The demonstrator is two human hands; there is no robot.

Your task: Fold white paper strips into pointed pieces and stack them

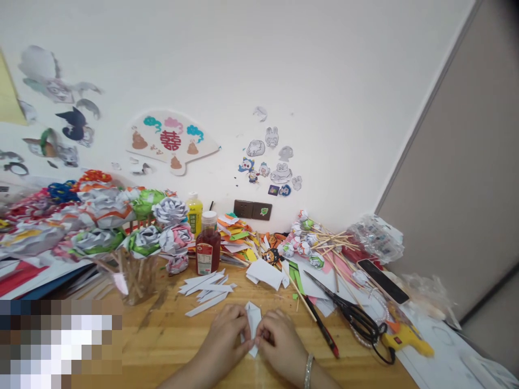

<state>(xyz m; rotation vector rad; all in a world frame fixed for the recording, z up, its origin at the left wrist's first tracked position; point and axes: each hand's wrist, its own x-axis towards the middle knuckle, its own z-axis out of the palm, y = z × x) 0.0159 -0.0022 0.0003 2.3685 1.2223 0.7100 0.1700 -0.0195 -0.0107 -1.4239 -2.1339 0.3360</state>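
Observation:
A small folded piece of white paper [254,316] stands between my two hands, just above the wooden table [170,337]. My left hand [227,334] pinches its left side with thumb and fingers. From the right, my right hand [279,336] pinches the same paper near its lower edge, the thumbs almost touching. A bracelet circles my right wrist. Several white paper strips [211,289] lie beyond my left hand, and a stack of folded white paper [265,273] lies straight ahead.
Paper flowers [170,210] fill a clear container [135,278] at left, beside a red-brown bottle [208,248] and a yellow bottle [194,213]. To the right lie black scissors [352,313], a pen [322,327], a yellow glue gun [407,340], a phone [383,282] and wooden sticks [330,240].

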